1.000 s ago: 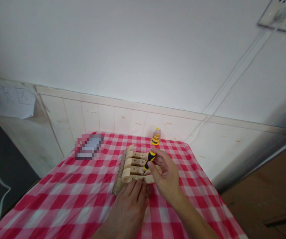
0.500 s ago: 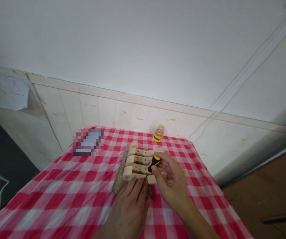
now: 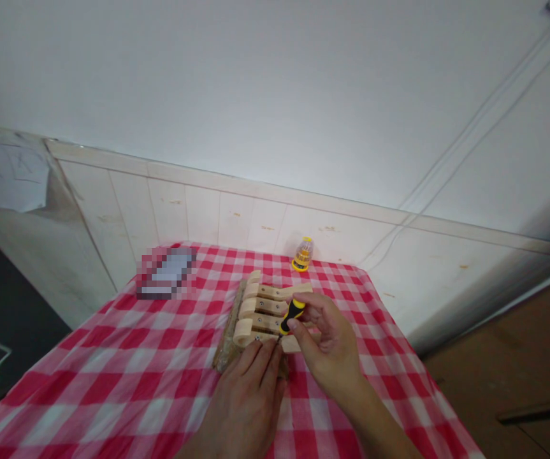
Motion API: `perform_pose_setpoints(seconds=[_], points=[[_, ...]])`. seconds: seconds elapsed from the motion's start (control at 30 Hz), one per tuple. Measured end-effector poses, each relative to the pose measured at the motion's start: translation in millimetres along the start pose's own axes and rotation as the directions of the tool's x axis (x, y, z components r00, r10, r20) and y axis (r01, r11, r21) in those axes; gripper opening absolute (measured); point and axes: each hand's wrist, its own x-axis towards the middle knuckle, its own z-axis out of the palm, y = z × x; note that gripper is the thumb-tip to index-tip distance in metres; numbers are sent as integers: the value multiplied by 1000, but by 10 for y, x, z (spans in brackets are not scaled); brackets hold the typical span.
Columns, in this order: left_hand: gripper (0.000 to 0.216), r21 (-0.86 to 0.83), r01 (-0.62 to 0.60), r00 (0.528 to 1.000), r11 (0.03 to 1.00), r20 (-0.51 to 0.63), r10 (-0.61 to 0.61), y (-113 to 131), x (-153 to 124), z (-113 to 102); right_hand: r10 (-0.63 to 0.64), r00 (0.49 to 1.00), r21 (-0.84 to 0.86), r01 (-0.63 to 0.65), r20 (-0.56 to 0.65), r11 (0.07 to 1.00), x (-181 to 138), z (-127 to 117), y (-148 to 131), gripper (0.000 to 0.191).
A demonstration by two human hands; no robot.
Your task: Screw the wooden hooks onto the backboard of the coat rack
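My right hand [image 3: 329,338] pinches the yellow-and-black handle of a screwdriver [image 3: 292,317]. The screwdriver leans, with its tip down at the nearest wooden hook. Several pale, curved wooden hooks with screws make up a hook rack [image 3: 269,307], lying on a rough brown board [image 3: 229,335]. Along the rack's near edge, my left hand [image 3: 250,389] presses on the nearest hook, fingers close together beside the screwdriver's tip. Its thumb is hidden, and the exact contact at the tip is too small to make out.
A red-and-white checked cloth [image 3: 136,382] covers the table. At the back stands a clear, yellow-based bit case [image 3: 302,255]. A blurred, phone-like flat object [image 3: 167,274] lies at the back left. Behind the table rises a white panelled wall [image 3: 236,217].
The view has shifted slightly, so everything sits a little further left. Both hands keep nearly the same places, with the screwdriver still at the nearest hook.
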Motion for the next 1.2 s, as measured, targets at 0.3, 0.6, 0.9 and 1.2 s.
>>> perform_pose_setpoints(seconds=[0.3, 0.6, 0.9, 1.2], points=[[39, 52, -28, 1000, 998, -2, 28, 26, 61, -44, 101, 994, 131, -94, -45, 987, 56, 46, 8, 31], [35, -4, 30, 1000, 1000, -4, -30, 26, 51, -15, 77, 996, 101, -71, -54, 992, 31, 42, 45, 28], [32, -148, 142, 988, 979, 75, -132, 33, 42, -31, 70, 997, 184, -73, 22, 980, 13, 1, 18, 27], [30, -165, 168, 982, 972, 119, -150, 44, 61, -43, 73, 986, 204, -41, -150, 978, 70, 48, 53, 25]])
